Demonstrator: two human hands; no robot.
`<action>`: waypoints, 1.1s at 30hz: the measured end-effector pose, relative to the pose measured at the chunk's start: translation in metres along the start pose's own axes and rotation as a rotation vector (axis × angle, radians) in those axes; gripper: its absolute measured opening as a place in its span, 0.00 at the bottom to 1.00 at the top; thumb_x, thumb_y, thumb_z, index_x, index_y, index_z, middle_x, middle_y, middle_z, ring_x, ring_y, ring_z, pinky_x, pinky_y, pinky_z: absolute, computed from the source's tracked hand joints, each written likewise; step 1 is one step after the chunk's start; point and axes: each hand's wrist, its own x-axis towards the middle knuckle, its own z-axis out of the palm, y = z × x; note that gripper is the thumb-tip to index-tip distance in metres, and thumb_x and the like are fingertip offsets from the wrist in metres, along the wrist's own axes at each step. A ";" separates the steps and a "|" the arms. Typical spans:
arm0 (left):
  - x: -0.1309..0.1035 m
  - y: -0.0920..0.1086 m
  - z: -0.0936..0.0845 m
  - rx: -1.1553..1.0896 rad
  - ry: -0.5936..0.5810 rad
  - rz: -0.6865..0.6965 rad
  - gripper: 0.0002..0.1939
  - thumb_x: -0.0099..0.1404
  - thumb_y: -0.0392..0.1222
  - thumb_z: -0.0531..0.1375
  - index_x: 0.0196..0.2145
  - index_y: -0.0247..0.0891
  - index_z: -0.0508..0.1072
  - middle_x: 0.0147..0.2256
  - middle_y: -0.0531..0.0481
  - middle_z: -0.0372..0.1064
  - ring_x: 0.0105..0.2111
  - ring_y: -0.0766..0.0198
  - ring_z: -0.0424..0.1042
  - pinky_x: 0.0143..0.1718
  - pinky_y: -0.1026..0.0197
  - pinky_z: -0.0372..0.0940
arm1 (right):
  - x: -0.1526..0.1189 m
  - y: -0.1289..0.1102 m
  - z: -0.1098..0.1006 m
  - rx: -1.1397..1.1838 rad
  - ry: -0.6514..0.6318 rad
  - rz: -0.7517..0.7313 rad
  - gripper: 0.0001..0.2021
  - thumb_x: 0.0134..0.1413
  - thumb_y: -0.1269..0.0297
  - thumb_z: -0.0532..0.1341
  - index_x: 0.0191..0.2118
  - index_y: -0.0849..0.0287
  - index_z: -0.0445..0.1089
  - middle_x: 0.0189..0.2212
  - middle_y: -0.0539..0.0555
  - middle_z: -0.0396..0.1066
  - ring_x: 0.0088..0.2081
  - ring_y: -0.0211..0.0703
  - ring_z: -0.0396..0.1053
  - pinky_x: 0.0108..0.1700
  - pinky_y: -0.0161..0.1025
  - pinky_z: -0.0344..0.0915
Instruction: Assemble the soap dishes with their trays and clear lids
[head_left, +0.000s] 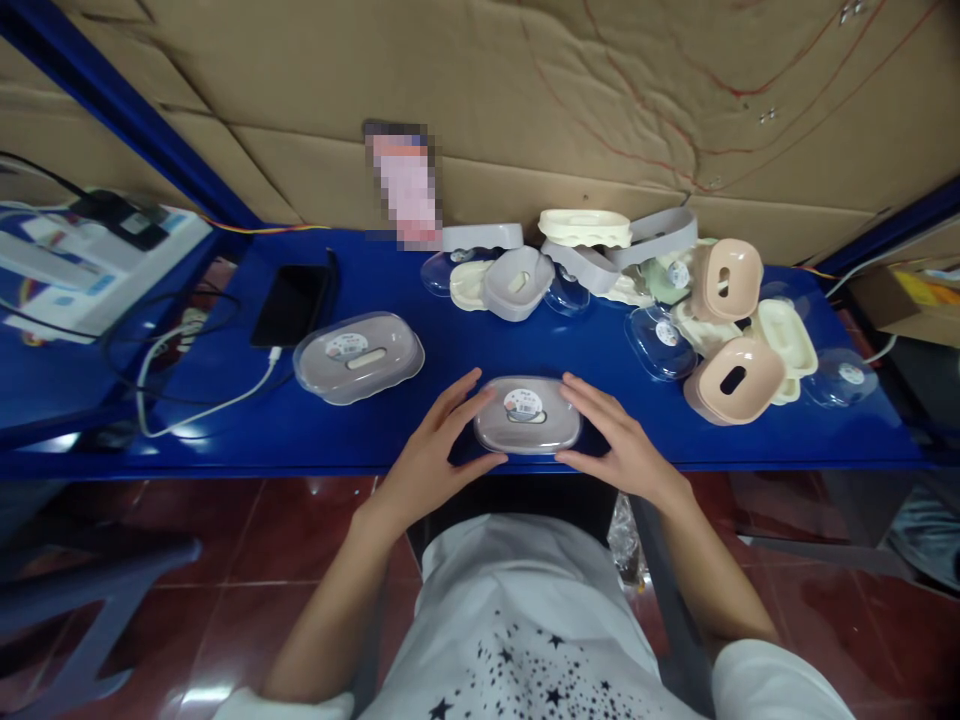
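The scene is moderately lit with a cool cast; the source itself is outside the view. The glossy blue desk (450, 350) returns soft pale reflections near its front edge and far left side. Small highlights glint on the clear lids of the soap boxes (660, 340). The red floor tiles (225, 540) show faint sheen. Wide-angle distortion bows the desk edge and stretches the corners. Focus is acceptable at centre and softer toward the margins. One rectangular patch (405, 185) is pixelated.

Both forearms reach forward, converging. The left hand (435, 445) and right hand (619, 440) face each other palm-inward, fingers extended and lightly spread, thumbs low, cupping opposite ends of whatever sits between them.
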 end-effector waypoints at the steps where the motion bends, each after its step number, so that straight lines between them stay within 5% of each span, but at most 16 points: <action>1: 0.000 0.000 0.000 -0.018 0.006 0.033 0.36 0.73 0.49 0.68 0.73 0.56 0.61 0.75 0.44 0.56 0.73 0.48 0.61 0.71 0.41 0.65 | 0.000 -0.001 0.000 0.002 0.005 -0.023 0.41 0.70 0.55 0.67 0.80 0.39 0.46 0.78 0.55 0.53 0.76 0.56 0.56 0.73 0.60 0.63; 7: 0.003 -0.001 0.001 -0.036 0.003 0.084 0.27 0.74 0.44 0.67 0.68 0.53 0.68 0.73 0.44 0.59 0.70 0.51 0.67 0.69 0.44 0.69 | 0.002 -0.002 0.002 -0.042 0.005 -0.055 0.36 0.73 0.58 0.64 0.79 0.39 0.50 0.78 0.54 0.52 0.77 0.55 0.54 0.73 0.60 0.63; 17: -0.006 0.001 -0.005 0.072 0.080 0.084 0.24 0.74 0.42 0.67 0.65 0.49 0.70 0.71 0.40 0.61 0.68 0.48 0.70 0.65 0.44 0.73 | -0.005 -0.001 0.000 -0.355 0.019 -0.045 0.44 0.74 0.49 0.61 0.82 0.48 0.35 0.78 0.63 0.51 0.78 0.59 0.50 0.77 0.66 0.52; 24: -0.048 -0.011 -0.041 0.277 0.296 -0.121 0.23 0.73 0.43 0.67 0.63 0.51 0.71 0.69 0.44 0.64 0.66 0.43 0.71 0.64 0.34 0.73 | -0.009 0.037 -0.025 -0.643 0.323 0.346 0.37 0.75 0.49 0.55 0.79 0.62 0.49 0.74 0.73 0.57 0.75 0.72 0.54 0.73 0.75 0.49; 33: -0.064 -0.024 -0.043 0.391 0.472 -0.195 0.33 0.72 0.38 0.67 0.70 0.53 0.64 0.73 0.41 0.56 0.72 0.38 0.60 0.69 0.27 0.63 | 0.002 0.032 -0.020 -0.732 0.304 0.343 0.26 0.76 0.52 0.54 0.71 0.60 0.64 0.62 0.70 0.72 0.63 0.69 0.69 0.69 0.74 0.54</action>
